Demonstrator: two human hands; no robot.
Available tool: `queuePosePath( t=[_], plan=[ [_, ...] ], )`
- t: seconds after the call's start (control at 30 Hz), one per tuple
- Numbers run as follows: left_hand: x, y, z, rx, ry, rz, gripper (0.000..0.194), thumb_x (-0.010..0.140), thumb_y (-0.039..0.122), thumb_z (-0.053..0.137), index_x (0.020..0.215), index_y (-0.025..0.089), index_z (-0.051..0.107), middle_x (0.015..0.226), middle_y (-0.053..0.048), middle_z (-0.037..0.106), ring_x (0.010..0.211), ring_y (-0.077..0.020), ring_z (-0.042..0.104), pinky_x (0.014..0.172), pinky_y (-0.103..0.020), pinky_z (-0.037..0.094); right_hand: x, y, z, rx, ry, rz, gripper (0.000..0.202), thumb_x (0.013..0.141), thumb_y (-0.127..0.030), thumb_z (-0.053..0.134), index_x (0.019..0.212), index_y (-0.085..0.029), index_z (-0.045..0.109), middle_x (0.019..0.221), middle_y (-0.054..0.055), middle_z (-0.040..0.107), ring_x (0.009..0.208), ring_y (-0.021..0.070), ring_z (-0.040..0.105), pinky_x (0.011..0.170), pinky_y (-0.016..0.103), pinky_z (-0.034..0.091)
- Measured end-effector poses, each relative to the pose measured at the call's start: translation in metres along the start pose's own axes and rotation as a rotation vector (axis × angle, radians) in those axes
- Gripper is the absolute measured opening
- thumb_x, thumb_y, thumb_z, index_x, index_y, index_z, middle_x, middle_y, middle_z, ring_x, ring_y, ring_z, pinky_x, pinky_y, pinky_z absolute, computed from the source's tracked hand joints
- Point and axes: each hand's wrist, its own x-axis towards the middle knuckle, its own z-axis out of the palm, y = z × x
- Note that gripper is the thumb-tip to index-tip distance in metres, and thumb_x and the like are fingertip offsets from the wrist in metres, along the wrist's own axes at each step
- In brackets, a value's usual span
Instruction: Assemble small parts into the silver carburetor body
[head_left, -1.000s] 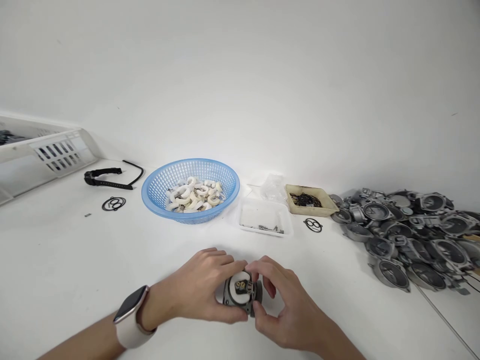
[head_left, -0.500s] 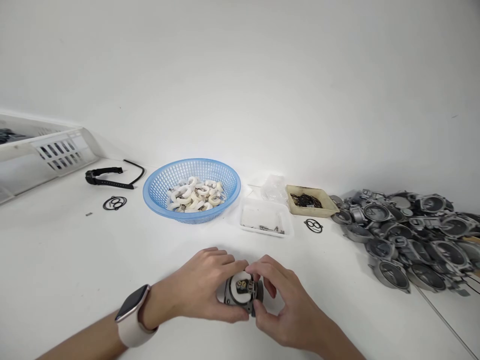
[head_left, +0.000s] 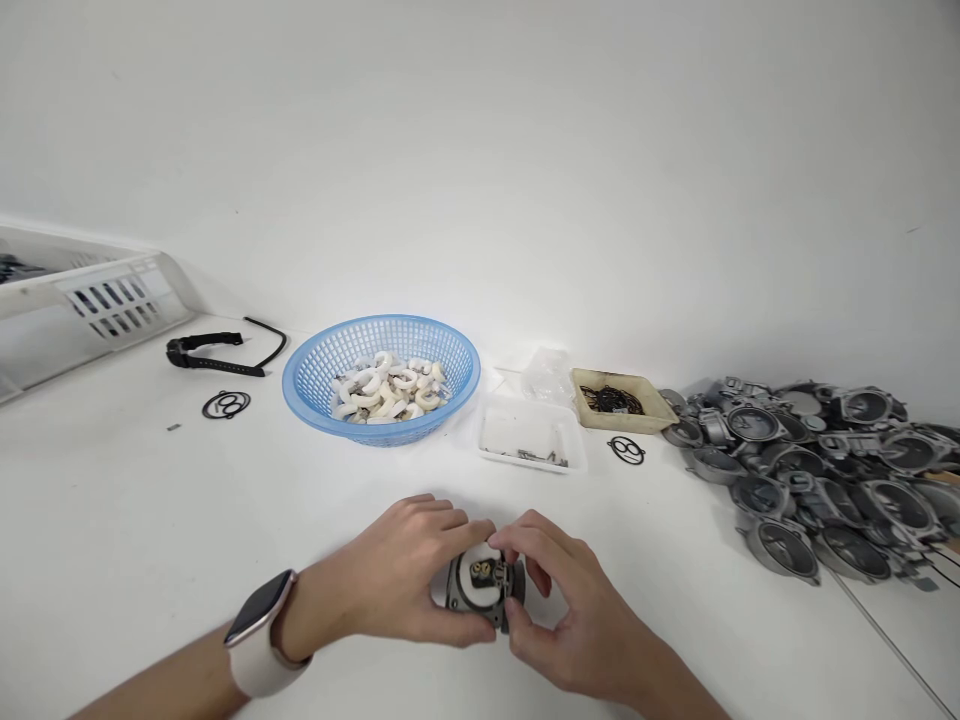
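A small grey metal housing (head_left: 466, 592) with a white ring (head_left: 469, 570) and brass-coloured parts inside sits between my hands, low in the middle of the view. My left hand (head_left: 420, 570), with a watch on its wrist, grips the housing from the left, thumb along the near edge and fingers along the far edge. From the right, my right hand (head_left: 570, 605) holds the housing's right side between thumb and index finger, the other fingers curled. The fingertips partly cover the part.
A blue basket (head_left: 300, 400) holds white rings. Beside it are a white tray (head_left: 574, 440) with small metal pieces and a beige tray (head_left: 660, 410) of black rings. Grey metal housings (head_left: 780, 550) are piled at right; a white crate (head_left: 45, 330) and black watch (head_left: 180, 352) lie left.
The view has shifted very slightly, moving the objects at the left a little further left. Both hands keep their hold on the housing, with barely any movement.
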Motion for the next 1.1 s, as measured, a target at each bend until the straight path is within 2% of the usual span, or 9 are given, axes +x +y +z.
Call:
queuePosePath(
  t=[0.33,0.5,1.1],
  plan=[
    [-0.0018,0.0013,-0.0011,-0.012,-0.002,-0.006,0.051,0.081,0.059,0.081,0.113,0.024,0.063,0.087,0.001,0.07,0.076,-0.0242,0.068,0.074,-0.038,0.045,-0.0001,0.0012,-0.0011,0.025,-0.007,0.024,0.06,0.078,-0.007,0.054,0.131,-0.034,0.051,0.101,-0.002,0.058,0.068,0.0125,0.05,0.061,0.025,0.046],
    [-0.0016,0.0006,-0.0007,-0.023,-0.003,-0.01,0.054,0.082,0.06,0.081,0.119,0.024,0.064,0.09,0.0,0.072,0.078,-0.0255,0.069,0.075,-0.039,0.046,-0.0005,0.0029,-0.0008,0.014,-0.031,0.052,0.061,0.077,-0.007,0.053,0.132,-0.034,0.051,0.097,-0.003,0.057,0.067,0.0129,0.049,0.061,0.026,0.045],
    [-0.0002,0.0001,-0.0006,-0.021,0.006,-0.005,0.052,0.081,0.058,0.082,0.118,0.025,0.065,0.089,0.001,0.071,0.077,-0.0246,0.069,0.075,-0.039,0.046,-0.0001,0.0024,-0.0001,0.042,-0.013,0.047,0.055,0.077,-0.007,0.055,0.126,-0.032,0.054,0.102,-0.001,0.059,0.068,0.0124,0.051,0.061,0.025,0.046]
  ],
)
